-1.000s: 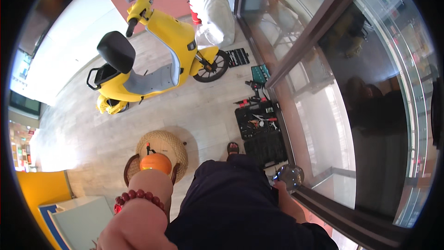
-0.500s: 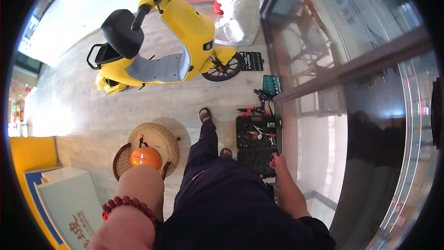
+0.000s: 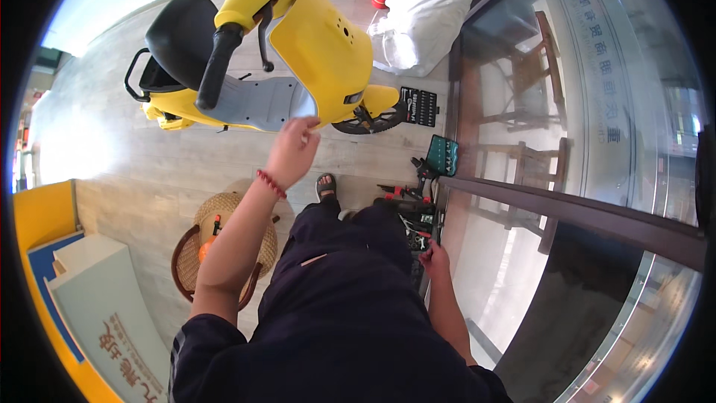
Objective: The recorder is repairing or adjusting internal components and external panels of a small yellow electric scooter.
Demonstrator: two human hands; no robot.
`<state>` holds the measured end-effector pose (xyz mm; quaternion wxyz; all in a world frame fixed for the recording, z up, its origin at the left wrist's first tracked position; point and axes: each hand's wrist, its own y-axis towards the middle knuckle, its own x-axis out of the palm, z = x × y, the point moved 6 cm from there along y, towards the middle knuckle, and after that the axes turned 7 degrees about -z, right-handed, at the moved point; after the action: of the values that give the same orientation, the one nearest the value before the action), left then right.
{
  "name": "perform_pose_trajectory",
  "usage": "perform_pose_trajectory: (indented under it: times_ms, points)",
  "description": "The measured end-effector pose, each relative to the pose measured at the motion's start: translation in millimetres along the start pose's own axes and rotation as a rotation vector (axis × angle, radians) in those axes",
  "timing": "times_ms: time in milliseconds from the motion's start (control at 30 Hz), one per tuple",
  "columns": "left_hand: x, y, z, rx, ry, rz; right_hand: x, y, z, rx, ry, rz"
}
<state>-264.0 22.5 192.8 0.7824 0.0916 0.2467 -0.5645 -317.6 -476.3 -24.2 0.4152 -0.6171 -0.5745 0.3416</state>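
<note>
My left hand, with a red bead bracelet at the wrist, reaches forward in the air. Its fingers are loosely bent and slightly apart, and I see nothing in them. Beyond it stands a yellow scooter with a black seat, black handlebar grip and grey footboard. The fingertips overlap the footboard's edge in the picture; contact does not show. My right hand is closed low at my right side, near an open black tool case. What it grips is too small to make out.
A socket set, a green case and a dark power drill lie along the glass partition. A white-covered object stands at the back. Left are a wicker chair and a white box.
My left arm has swung forward and up from beside the wicker chair toward the scooter. The scooter appears closer. My right hand stays low at my side, still closed.
</note>
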Motion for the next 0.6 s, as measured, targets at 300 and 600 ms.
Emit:
perform_pose_trajectory:
  times_ms: [300, 600]
  points:
    - [-62.2, 129.9, -23.9, -0.102, 0.542, 0.680, 96.9, 36.1, -133.6, -0.096, -0.176, -0.196]
    - [-62.5, 162.4, -36.1, -0.301, 0.656, 0.772, 188.4, 104.1, -293.4, -0.195, -0.519, -0.440]
